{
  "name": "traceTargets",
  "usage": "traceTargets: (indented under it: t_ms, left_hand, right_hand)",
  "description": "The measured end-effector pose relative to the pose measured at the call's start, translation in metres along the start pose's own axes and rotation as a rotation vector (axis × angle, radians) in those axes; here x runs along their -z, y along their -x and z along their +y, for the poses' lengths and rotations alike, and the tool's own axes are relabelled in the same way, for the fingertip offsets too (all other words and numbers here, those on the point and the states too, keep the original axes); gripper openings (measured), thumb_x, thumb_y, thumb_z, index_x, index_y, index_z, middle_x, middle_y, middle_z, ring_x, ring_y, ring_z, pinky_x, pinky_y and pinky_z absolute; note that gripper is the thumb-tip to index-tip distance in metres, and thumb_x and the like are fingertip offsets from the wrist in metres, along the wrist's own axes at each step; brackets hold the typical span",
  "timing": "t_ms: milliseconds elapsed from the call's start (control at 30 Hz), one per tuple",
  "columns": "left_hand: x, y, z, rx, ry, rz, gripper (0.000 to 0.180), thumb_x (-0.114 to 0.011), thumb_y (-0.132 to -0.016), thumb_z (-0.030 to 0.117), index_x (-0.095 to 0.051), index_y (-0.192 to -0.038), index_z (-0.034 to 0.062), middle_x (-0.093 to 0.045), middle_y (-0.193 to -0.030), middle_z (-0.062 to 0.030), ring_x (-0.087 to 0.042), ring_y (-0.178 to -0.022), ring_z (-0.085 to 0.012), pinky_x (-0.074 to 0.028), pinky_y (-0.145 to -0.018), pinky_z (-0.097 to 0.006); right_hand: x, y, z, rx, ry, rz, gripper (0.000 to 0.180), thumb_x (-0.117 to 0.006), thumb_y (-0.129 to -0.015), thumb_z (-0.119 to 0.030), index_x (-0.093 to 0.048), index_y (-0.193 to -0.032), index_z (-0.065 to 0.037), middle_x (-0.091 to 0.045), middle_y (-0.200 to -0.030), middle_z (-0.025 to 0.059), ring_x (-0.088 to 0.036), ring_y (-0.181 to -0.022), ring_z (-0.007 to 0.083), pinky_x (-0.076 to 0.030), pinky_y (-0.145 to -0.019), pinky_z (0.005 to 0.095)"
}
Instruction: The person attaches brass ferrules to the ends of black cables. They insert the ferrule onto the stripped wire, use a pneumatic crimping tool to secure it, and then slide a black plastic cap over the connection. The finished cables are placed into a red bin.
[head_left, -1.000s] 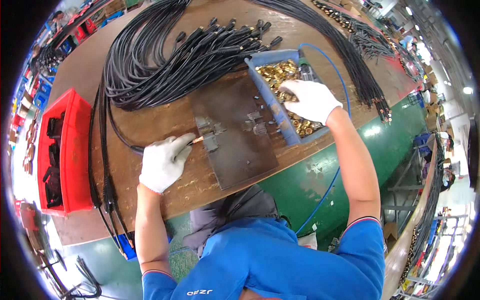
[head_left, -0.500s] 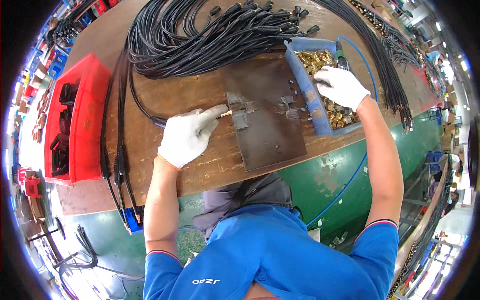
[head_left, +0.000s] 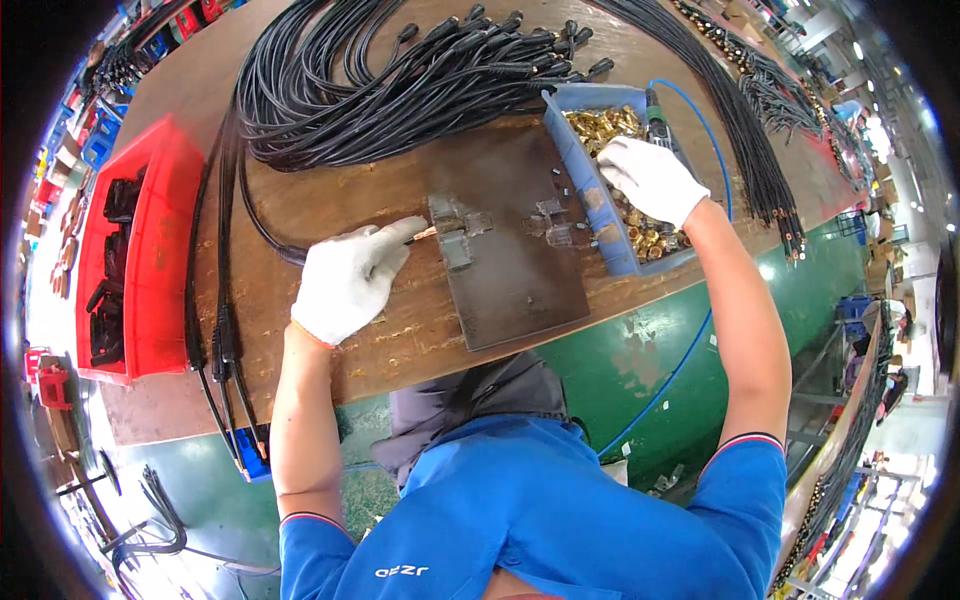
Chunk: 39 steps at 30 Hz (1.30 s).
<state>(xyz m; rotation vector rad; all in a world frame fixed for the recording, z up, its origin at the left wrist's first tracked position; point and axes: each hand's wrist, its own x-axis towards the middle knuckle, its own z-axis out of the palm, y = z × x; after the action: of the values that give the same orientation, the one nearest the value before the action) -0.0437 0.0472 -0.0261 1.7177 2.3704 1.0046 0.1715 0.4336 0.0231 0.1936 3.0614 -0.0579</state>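
I note L hand (head_left: 350,280) as before pinching cable end (head_left: 424,235) at metal jig (head_left: 460,225); R hand (head_left: 650,180), half-curled, has moved deeper into blue tray (head_left: 575,165) of brass parts (head_left: 600,125); grasp unclear.

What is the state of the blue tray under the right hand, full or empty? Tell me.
Partly full. The blue tray holds a layer of small brass parts, and the right hand rests in them. Its walls stand above the pile.
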Motion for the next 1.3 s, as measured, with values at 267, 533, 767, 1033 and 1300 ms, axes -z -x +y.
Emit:
traceTargets:
  t_ms: [267,533,767,1033,1300]
  left_hand:
    - [0.003,-0.010,0.006,0.010,0.019,-0.052,0.037,-0.068,-0.097,0.009,-0.074,-0.133,0.0142,-0.070,-0.090,-0.0190,-0.071,-0.082,-0.0378,-0.056,-0.073,-0.045]
    - [0.001,-0.011,0.008,0.072,0.106,-0.050,0.042,-0.067,-0.096,0.005,-0.073,-0.136,0.0147,-0.066,-0.089,-0.0186,-0.069,-0.081,-0.0384,-0.056,-0.076,-0.044]
    - [-0.003,-0.013,0.004,0.083,0.180,0.015,0.045,-0.067,-0.093,-0.001,-0.074,-0.136,0.0129,-0.068,-0.090,-0.0178,-0.068,-0.080,-0.0358,-0.056,-0.077,-0.040]
    - [-0.002,-0.012,0.002,0.093,0.205,0.023,0.046,-0.066,-0.093,-0.003,-0.074,-0.136,0.0121,-0.070,-0.091,-0.0174,-0.070,-0.081,-0.0348,-0.057,-0.078,-0.040]
    - [-0.003,-0.012,0.000,0.088,0.184,0.018,0.045,-0.068,-0.093,-0.001,-0.074,-0.135,0.0129,-0.071,-0.093,-0.0186,-0.072,-0.084,-0.0368,-0.058,-0.077,-0.041]
  right_hand:
    - [0.007,0.006,-0.050,-0.269,-1.156,0.620,0.028,-0.062,-0.111,-0.023,-0.070,-0.124,0.000,-0.077,-0.106,0.0094,-0.076,-0.088,0.0201,-0.061,-0.078,0.0334]
    - [-0.050,-0.028,-0.157,-0.306,-2.044,0.292,0.027,-0.071,-0.105,-0.012,-0.072,-0.128,0.002,-0.079,-0.107,0.0073,-0.077,-0.092,0.0174,-0.065,-0.081,0.0341]
    - [-0.073,-0.041,-0.175,-0.210,-2.196,0.234,0.031,-0.071,-0.104,-0.012,-0.070,-0.133,0.000,-0.079,-0.114,0.0107,-0.077,-0.098,0.0212,-0.063,-0.086,0.0393]
    - [-0.078,-0.051,-0.184,-0.169,-2.252,0.178,0.030,-0.070,-0.104,-0.008,-0.070,-0.132,0.000,-0.078,-0.117,0.0105,-0.077,-0.101,0.0224,-0.064,-0.088,0.0407]
    - [-0.079,-0.051,-0.185,-0.182,-2.257,0.172,0.030,-0.070,-0.104,-0.007,-0.070,-0.132,0.001,-0.078,-0.115,0.0098,-0.078,-0.099,0.0227,-0.065,-0.088,0.0402]
